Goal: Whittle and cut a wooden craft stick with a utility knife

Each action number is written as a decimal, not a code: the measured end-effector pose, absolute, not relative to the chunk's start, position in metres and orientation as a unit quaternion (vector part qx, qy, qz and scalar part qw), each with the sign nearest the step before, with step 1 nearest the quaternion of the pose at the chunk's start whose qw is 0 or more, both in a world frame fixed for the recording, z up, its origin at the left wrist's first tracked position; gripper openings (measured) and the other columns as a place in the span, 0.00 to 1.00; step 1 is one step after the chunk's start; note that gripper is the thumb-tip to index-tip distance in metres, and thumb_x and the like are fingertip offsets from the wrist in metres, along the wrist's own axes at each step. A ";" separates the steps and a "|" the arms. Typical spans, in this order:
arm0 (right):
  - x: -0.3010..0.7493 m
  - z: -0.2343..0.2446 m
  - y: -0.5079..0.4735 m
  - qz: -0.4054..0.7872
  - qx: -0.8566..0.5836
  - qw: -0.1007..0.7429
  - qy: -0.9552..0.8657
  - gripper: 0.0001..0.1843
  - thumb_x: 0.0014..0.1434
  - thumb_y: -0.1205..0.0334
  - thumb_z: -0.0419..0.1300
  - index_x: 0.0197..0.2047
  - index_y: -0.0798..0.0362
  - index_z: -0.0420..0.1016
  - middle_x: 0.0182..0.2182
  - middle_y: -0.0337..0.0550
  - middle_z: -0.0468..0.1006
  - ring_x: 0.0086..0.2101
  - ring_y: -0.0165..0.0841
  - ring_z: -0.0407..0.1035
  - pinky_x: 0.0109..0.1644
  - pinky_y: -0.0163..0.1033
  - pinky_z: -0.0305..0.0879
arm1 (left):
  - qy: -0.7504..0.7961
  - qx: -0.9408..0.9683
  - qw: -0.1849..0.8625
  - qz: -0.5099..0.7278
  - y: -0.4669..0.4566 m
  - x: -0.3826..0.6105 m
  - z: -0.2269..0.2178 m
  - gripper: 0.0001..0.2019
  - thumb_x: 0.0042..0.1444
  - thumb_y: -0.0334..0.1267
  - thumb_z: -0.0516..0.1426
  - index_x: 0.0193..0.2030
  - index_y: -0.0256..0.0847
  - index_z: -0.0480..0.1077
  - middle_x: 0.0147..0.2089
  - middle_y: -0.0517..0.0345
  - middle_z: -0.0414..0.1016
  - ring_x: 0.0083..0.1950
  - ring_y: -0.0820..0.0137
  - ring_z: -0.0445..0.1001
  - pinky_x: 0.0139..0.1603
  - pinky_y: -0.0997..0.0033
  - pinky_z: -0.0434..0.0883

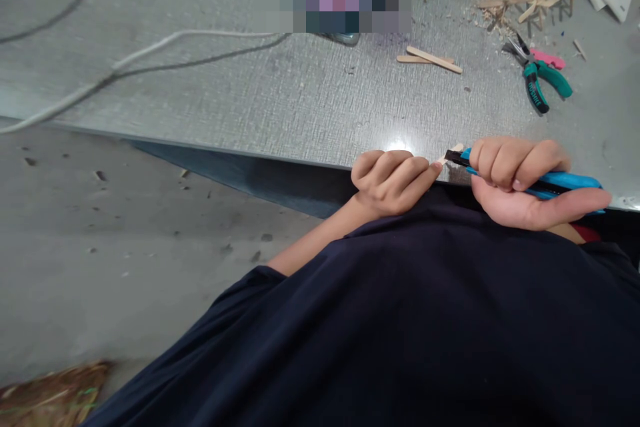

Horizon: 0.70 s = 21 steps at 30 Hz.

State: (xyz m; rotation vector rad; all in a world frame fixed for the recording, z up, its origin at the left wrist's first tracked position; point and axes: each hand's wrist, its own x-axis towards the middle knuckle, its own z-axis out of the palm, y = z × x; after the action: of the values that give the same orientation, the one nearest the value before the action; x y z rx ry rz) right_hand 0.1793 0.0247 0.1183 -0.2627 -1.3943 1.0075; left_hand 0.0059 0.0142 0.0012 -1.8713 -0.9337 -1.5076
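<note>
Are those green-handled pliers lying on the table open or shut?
Open. The green-handled pliers lie on the table with their handles spread apart, and their jaws appear parted too.

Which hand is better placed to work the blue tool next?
Likely the right hand: it grips the blue tool, black tip at the wooden stick; the left hand pinches the stick.
</note>
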 end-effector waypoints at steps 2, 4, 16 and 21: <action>0.179 0.118 0.025 0.441 -0.116 0.643 -0.615 0.39 0.80 0.27 0.60 0.28 0.46 0.57 0.16 0.29 0.54 0.16 0.28 0.42 0.24 0.40 0.52 | -0.370 -0.706 0.258 -0.546 0.013 0.005 -0.005 0.12 0.75 0.36 0.65 0.57 0.61 0.83 0.32 0.69 0.83 0.34 0.68 0.79 0.42 0.54 0.61; 0.179 0.118 0.025 0.436 -0.116 0.646 -0.616 0.40 0.80 0.26 0.60 0.27 0.46 0.57 0.16 0.29 0.54 0.16 0.28 0.41 0.23 0.41 0.52 | -0.381 -0.714 0.250 -0.531 0.012 0.004 -0.009 0.12 0.75 0.37 0.65 0.59 0.63 0.82 0.32 0.69 0.84 0.34 0.68 0.80 0.42 0.54 0.61; 0.182 0.122 0.027 0.454 -0.113 0.599 -0.650 0.40 0.83 0.32 0.60 0.27 0.48 0.53 0.17 0.30 0.53 0.17 0.29 0.44 0.25 0.42 0.51 | -0.337 -0.692 0.330 -0.547 0.016 0.009 0.022 0.11 0.75 0.32 0.64 0.41 0.52 0.83 0.32 0.70 0.83 0.33 0.73 0.75 0.40 0.57 0.62; 0.180 0.133 0.024 0.484 -0.162 0.555 -0.657 0.41 0.83 0.37 0.64 0.26 0.49 0.50 0.18 0.30 0.51 0.19 0.28 0.44 0.28 0.43 0.47 | -0.344 -0.693 0.330 -0.541 0.015 0.008 0.019 0.10 0.77 0.34 0.63 0.43 0.53 0.83 0.32 0.70 0.83 0.33 0.72 0.75 0.40 0.56 0.62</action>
State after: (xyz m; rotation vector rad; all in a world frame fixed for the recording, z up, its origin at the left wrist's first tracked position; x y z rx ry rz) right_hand 0.1799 0.0236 0.1331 -0.3832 -1.5524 1.1429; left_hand 0.0085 0.0153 0.0187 -1.8115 -0.8992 -1.4156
